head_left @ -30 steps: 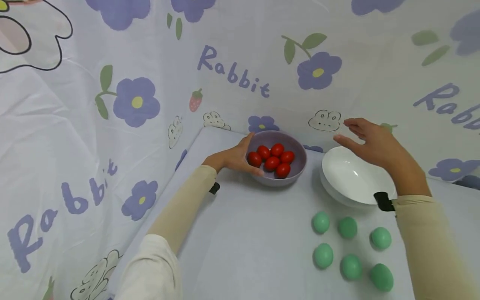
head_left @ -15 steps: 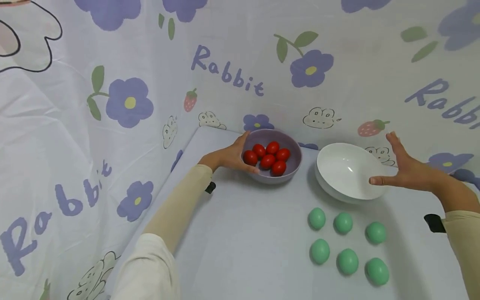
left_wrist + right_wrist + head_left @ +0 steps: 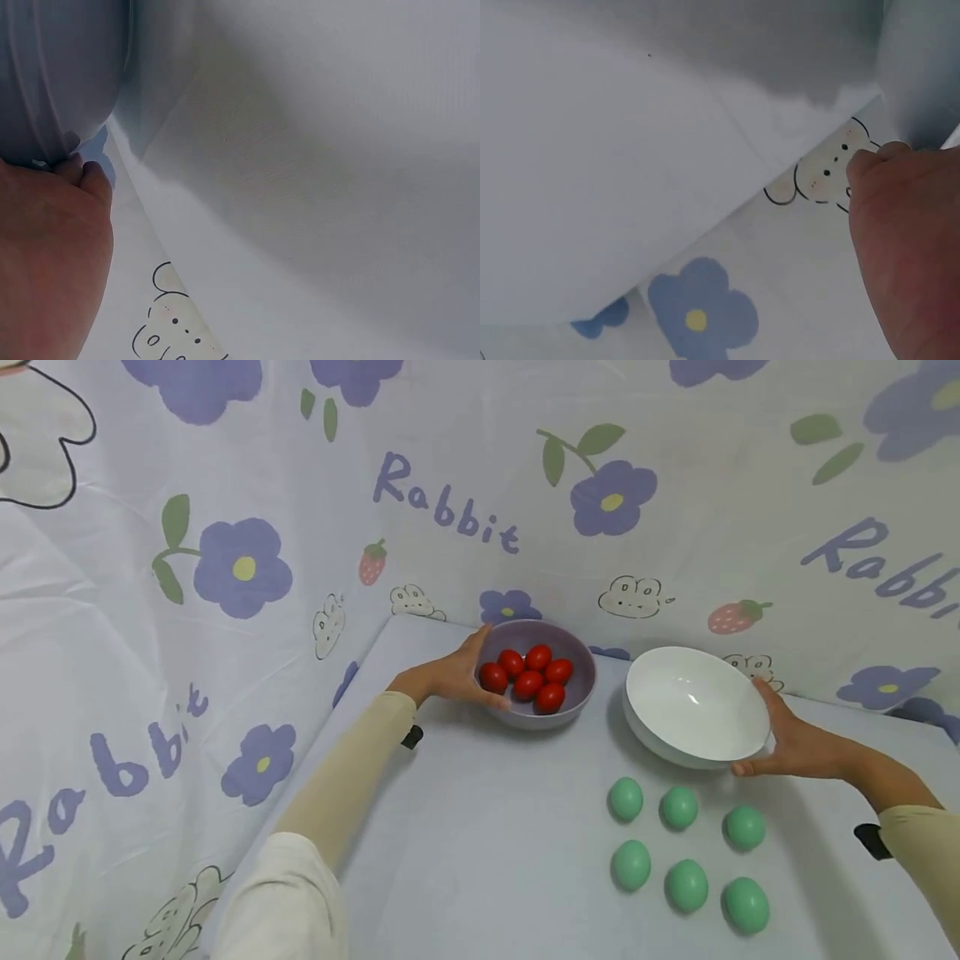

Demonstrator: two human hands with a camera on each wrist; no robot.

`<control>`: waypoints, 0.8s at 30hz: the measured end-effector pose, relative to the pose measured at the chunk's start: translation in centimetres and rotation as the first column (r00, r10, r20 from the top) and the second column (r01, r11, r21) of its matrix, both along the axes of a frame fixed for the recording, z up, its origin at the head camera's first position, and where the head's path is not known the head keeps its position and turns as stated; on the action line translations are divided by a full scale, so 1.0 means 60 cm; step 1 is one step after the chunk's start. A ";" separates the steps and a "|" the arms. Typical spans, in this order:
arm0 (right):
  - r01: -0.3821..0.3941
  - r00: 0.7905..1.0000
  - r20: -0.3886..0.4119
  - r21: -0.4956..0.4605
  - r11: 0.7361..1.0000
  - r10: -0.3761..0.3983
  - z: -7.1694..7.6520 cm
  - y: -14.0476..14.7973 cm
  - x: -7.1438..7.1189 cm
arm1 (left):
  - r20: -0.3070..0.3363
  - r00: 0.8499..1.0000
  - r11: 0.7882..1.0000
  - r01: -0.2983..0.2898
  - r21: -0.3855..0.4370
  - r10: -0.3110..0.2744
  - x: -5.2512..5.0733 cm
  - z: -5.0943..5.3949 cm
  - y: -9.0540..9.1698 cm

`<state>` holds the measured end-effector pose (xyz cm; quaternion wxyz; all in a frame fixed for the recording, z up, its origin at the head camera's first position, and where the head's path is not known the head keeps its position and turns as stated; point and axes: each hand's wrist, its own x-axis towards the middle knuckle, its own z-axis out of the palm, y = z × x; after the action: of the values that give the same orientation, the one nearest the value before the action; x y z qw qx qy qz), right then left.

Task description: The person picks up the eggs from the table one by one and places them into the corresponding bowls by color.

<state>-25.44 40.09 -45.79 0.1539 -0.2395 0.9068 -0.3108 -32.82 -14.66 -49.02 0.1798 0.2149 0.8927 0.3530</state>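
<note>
Currently gripping purple bowl [image 3: 534, 722] and white bowl [image 3: 697, 714]

Far left of the white bowl and on behind it, printed cloth [image 3: 300, 472] with purple flowers and the word "Rabbit". Well to the white bowl's left, a left hand [image 3: 452, 676], half spread and curved round the purple bowl's left side, gripping it with thumb at the near rim and fingers at the far side. Just left of the white bowl, apart from it, the purple bowl, upright on the table [image 3: 487, 827], with six red eggs [image 3: 528, 685] inside. In front of the white bowl, six green eggs [image 3: 687, 886] in two rows of three, well apart from one another. Against the white bowl's right side, a right hand [image 3: 810, 747], spread wide round the wall, holding it between thumb, low at the near side, and fingers at the far side. Farther right of the white bowl, a dark strap [image 3: 872, 841] beside a beige sleeve [image 3: 926, 843].
</note>
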 end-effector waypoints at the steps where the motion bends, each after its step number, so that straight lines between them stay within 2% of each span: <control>1: 0.008 1.000 -0.018 -0.008 1.000 -0.008 -0.005 0.001 0.002 | 0.002 1.000 1.000 0.004 -0.006 -0.004 0.002 0.001 0.002; 4: 0.041 0.997 -0.057 -0.021 0.999 -0.043 -0.019 0.001 0.005 | 0.000 1.000 1.000 0.006 -0.024 -0.006 0.004 0.000 0.004; 9: 0.100 0.995 -0.008 -0.033 0.994 -0.101 -0.030 0.002 0.010 | -0.017 1.000 1.000 -0.017 -0.005 0.017 0.009 -0.001 0.000; 12: 0.131 0.991 0.033 -0.022 0.991 -0.130 -0.029 0.003 0.016 | -0.060 0.998 1.000 0.001 0.017 0.000 0.010 -0.006 -0.003; 15: 0.155 0.986 0.056 -0.004 0.988 -0.155 -0.031 0.001 0.021 | -0.136 0.991 0.999 0.025 0.047 -0.019 0.018 -0.007 -0.004; 18: 0.172 0.983 0.069 0.006 0.985 -0.172 -0.035 -0.001 0.021 | -0.217 0.976 0.994 0.028 0.103 -0.005 0.042 0.004 0.000; 20: 0.178 0.981 0.076 0.002 0.984 -0.178 -0.037 -0.002 0.020 | -0.273 0.962 0.985 0.031 0.171 0.017 0.066 0.016 0.011; 24: 0.189 0.979 0.074 0.004 0.982 -0.189 -0.036 0.001 0.016 | -0.383 0.921 0.952 0.056 0.301 0.067 0.127 0.038 0.067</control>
<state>-24.49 40.13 -47.93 0.1568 -0.1407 0.9188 -0.3339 -25.21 -10.66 -46.75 -0.0374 0.3032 0.8456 0.4378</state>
